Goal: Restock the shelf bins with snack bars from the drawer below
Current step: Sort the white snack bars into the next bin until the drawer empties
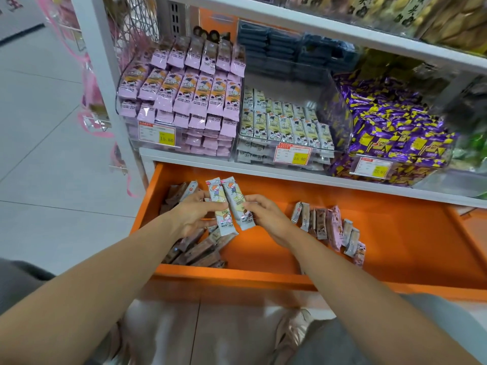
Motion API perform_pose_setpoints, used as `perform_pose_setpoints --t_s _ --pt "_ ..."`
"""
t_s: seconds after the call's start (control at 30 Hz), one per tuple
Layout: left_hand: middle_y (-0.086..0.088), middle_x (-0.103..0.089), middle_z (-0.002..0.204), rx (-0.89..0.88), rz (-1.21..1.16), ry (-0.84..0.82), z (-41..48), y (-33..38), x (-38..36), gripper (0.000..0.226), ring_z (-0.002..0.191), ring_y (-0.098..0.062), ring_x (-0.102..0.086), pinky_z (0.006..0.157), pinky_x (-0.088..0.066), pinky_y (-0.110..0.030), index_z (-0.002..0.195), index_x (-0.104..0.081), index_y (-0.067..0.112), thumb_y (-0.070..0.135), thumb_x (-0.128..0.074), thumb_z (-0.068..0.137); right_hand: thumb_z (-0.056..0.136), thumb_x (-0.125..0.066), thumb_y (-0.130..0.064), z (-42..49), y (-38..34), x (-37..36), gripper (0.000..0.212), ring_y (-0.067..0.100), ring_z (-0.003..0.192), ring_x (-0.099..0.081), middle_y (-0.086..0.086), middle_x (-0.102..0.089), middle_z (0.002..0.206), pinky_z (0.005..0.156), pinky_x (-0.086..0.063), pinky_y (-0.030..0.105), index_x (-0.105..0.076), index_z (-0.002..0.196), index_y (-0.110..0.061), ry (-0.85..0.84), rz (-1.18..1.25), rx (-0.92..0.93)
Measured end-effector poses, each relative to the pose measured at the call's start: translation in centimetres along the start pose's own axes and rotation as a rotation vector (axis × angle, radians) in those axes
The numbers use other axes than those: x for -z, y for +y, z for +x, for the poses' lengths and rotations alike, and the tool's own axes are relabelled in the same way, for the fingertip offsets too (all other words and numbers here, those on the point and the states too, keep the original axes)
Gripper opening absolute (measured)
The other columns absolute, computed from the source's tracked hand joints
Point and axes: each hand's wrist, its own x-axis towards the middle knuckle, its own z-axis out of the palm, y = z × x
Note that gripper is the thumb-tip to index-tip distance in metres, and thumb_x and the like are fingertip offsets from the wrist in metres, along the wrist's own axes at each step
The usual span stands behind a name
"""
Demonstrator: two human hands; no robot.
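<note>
The orange drawer (263, 276) stands pulled out below the shelf. Over its left half my left hand (196, 213) grips a pale cartoon-printed snack bar (219, 204), held upright. My right hand (266, 216) grips a second matching snack bar (235, 200) right beside the first, the two touching. Under my left hand lies a heap of brown bars (197, 251). A row of mixed bars (329, 227) leans together in the drawer's middle. On the shelf above stand a clear bin of pink bars (184, 101) and a clear bin of pale bars (287, 127) like those I hold.
A bin of purple-and-yellow sweets (390, 133) stands to the right of the pale bars, dark blue packs (290, 51) behind. Price tags hang on the bin fronts. The white shelf upright (105, 75) and grey tiled floor lie at left. My shoes (292, 327) show below the drawer.
</note>
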Motion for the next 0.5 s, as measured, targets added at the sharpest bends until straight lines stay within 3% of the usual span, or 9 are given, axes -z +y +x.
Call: perform_pose_setpoints --t_s 0.13,0.23,0.3,0.43,0.5 --pt "-0.012 -0.072 0.11 0.026 -0.033 0.022 -0.4 0.0 -0.2 0.046 0.104 -0.026 -0.068 0.073 -0.055 -0.032 0.123 -0.053 0.007 0.007 -0.075 0.082 0.098 -0.056 -0.02 -0.5 0.2 -0.5 0.016 0.027 0.117 -0.059 0.011 -0.061 0.124 0.1 -0.049 0.045 -0.061 0.113 -0.023 -0.003 -0.002 0.036" --pt "-0.01 -0.073 0.107 0.044 -0.046 0.05 -0.6 0.5 -0.4 0.044 0.097 -0.023 -0.07 0.063 -0.056 -0.028 0.112 -0.052 0.011 0.011 -0.08 0.078 0.096 -0.06 -0.022 -0.8 -0.1 -0.9 0.01 0.018 0.103 -0.062 0.01 -0.062 0.117 0.083 -0.052 0.03 -0.056 0.106 -0.023 0.044 0.002 0.05" --pt "-0.011 -0.073 0.106 0.034 -0.043 0.074 -0.8 0.8 -0.6 0.044 0.096 -0.023 -0.07 0.06 -0.055 -0.027 0.108 -0.05 0.012 0.012 -0.081 0.077 0.096 -0.06 -0.02 -1.0 -0.5 -1.0 0.005 0.011 0.09 -0.061 0.006 -0.065 0.107 0.073 -0.046 0.02 -0.057 0.1 -0.02 0.075 -0.006 0.084" --pt "-0.012 -0.073 0.103 -0.008 -0.022 0.122 -1.3 1.2 -1.1 0.04 0.087 -0.02 -0.069 0.068 -0.054 -0.031 0.113 -0.056 0.006 0.006 -0.078 0.079 0.094 -0.063 -0.018 -1.6 -1.2 -1.1 0.008 0.015 0.097 -0.062 0.004 -0.066 0.103 0.08 -0.047 0.023 -0.059 0.101 -0.018 0.084 -0.004 0.127" --pt "-0.012 -0.072 0.098 -0.014 -0.053 0.13 -1.7 1.6 -1.3 0.039 0.08 -0.02 -0.069 0.062 -0.055 -0.03 0.115 -0.058 0.002 0.003 -0.075 0.081 0.09 -0.068 -0.019 -2.2 -1.6 -1.3 0.022 0.017 0.103 -0.06 0.004 -0.064 0.109 0.086 -0.048 0.023 -0.056 0.108 -0.015 0.053 -0.037 0.141"
